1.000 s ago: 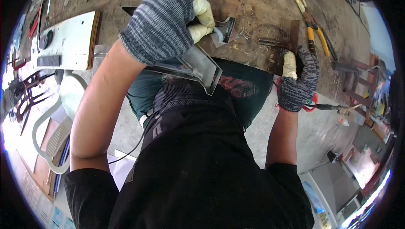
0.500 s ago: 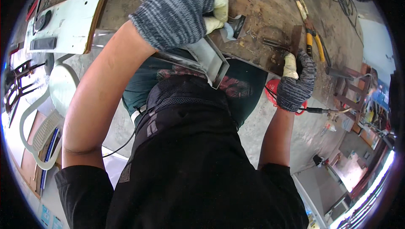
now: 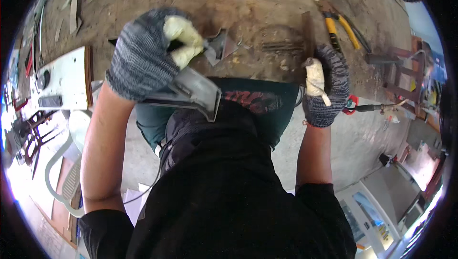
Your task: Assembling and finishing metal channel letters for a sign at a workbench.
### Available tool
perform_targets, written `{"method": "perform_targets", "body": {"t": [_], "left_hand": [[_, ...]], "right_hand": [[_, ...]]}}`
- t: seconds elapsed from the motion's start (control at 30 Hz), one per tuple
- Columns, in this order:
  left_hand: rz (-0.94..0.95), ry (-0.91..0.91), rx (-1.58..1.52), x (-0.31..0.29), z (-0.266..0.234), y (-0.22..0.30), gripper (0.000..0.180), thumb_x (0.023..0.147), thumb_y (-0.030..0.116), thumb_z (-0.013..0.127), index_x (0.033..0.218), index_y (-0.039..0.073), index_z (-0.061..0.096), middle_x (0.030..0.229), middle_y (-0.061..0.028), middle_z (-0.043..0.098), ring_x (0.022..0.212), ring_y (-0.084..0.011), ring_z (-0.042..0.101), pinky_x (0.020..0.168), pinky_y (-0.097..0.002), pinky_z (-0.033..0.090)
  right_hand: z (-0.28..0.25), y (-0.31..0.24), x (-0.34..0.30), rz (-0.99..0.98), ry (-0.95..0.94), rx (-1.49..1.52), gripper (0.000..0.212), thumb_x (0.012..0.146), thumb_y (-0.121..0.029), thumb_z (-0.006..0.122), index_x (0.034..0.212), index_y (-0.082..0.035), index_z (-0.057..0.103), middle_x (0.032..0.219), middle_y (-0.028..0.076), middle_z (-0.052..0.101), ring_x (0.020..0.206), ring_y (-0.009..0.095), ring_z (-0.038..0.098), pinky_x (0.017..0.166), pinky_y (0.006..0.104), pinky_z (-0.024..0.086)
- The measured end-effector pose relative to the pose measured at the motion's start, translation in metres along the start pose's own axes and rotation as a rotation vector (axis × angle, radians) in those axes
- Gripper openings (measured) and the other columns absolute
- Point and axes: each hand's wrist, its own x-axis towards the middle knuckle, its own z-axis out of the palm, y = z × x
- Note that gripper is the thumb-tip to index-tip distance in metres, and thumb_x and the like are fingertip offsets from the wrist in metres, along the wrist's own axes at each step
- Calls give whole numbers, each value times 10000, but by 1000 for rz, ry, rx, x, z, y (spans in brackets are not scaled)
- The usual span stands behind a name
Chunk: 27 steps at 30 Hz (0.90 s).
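My left hand (image 3: 145, 56), in a grey knitted glove with cream-covered fingertips, is closed on a grey metal channel (image 3: 200, 89). The channel's angled end hangs past the near edge of the workbench (image 3: 257, 15), above my lap; the gripped part is hidden under the glove. A small bent metal offcut (image 3: 219, 46) lies just beyond those fingers. My right hand (image 3: 329, 87), gloved likewise, is curled at the bench edge beside an upright rusty metal plate (image 3: 308, 34). Its fingertips are turned away, so whatever they hold is hidden.
Yellow-and-black-handled cutters (image 3: 336, 22) lie beyond my right hand. A red ring (image 3: 351, 105) with a black-handled rod sits beside that wrist. At left are a white board (image 3: 64, 80) and a pale plastic chair (image 3: 71, 173). Thin metal strips (image 3: 74, 6) lie at the far left.
My left hand and the metal channel have shifted left and nearer in the picture. The view has moved too. My right hand stays by the upright plate, its thumb turned more toward the camera.
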Motion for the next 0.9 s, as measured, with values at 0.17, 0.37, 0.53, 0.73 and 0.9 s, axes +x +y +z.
{"method": "perform_targets", "body": {"t": [0.17, 0.37, 0.53, 0.73, 0.9], "left_hand": [[-26, -40, -18, 4, -2, 4, 93, 752, 13, 773, 821, 61, 734, 784, -115, 705, 741, -282, 691, 689, -364, 554], [42, 4, 82, 6, -3, 9, 89, 731, 62, 791, 783, 102, 730, 782, -122, 696, 746, -313, 679, 681, -403, 540], [21, 38, 67, 4, 3, 3, 112, 712, 73, 821, 772, 106, 732, 792, -111, 702, 760, -323, 670, 699, -411, 532], [-9, 17, 118, -1, 3, -4, 125, 722, 46, 815, 801, 81, 725, 799, -117, 705, 768, -307, 674, 711, -405, 532], [-14, 42, 58, 0, 5, -4, 129, 723, 50, 825, 800, 74, 725, 801, -120, 705, 789, -306, 684, 735, -400, 539]], "right_hand": [[0, -4, -3, 218, 68, 597, 416, 848, -57, 691, 1248, 46, 640, 1249, 171, 685, 1151, 288, 665, 1023, 420, 531], [-29, -10, 28, 76, 151, 122, 329, 902, -62, 731, 1216, 14, 670, 1206, 149, 713, 1130, 250, 688, 1021, 389, 530], [-77, 4, 70, 170, 601, -249, 437, 919, -252, 799, 1213, 43, 663, 1141, 160, 709, 1047, 235, 691, 937, 354, 542], [-130, 27, 102, 591, 651, -448, 579, 903, -425, 767, 1213, 52, 667, 1162, 234, 709, 1060, 337, 685, 960, 412, 520], [-142, 68, 128, 761, 409, -542, 608, 918, -600, 630, 1177, -56, 720, 1158, 240, 714, 1113, 430, 654, 977, 491, 496]]}}
